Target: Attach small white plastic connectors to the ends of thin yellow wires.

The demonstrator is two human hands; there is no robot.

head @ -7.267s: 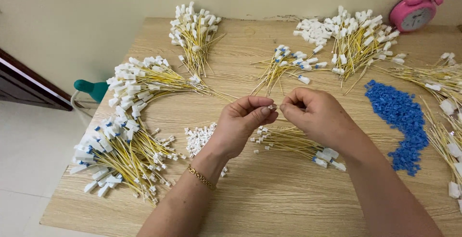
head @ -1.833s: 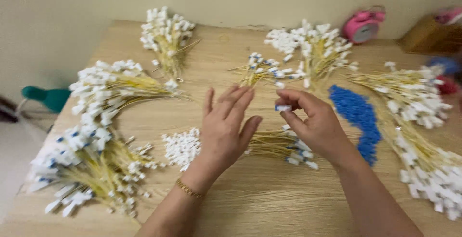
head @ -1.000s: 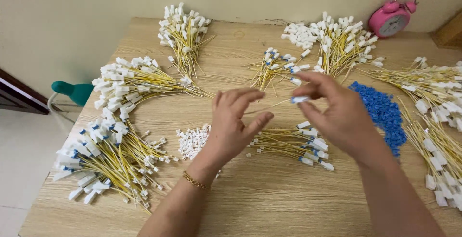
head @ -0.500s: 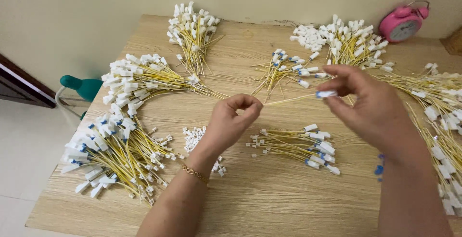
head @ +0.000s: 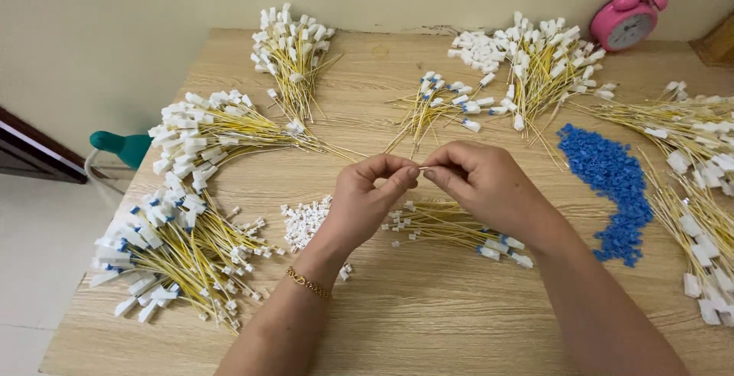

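Centrally, left hand (head: 367,192) and right hand (head: 482,185) meet fingertip to fingertip, both pinching one thin yellow wire (head: 421,168) above the wooden table (head: 428,315). Around: seven wire bundles, one blue piece pile (head: 612,181), two white connector piles, one pink clock (head: 628,26).

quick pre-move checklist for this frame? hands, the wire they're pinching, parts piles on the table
1. Both hands on the work: left hand and right hand meet fingertip to fingertip above the wooden table. ok.
2. Yellow wire pinched between them: only a short bit shows. ok.
3. Connector on that wire: hidden by the fingers. cannot tell.
4. Small white connectors lie just beside the left wrist. ok.
5. Blue pieces lie in a pile by the right forearm. ok.
6. Wire bundle lies on the table under the hands, apart from the other bundles. ok.
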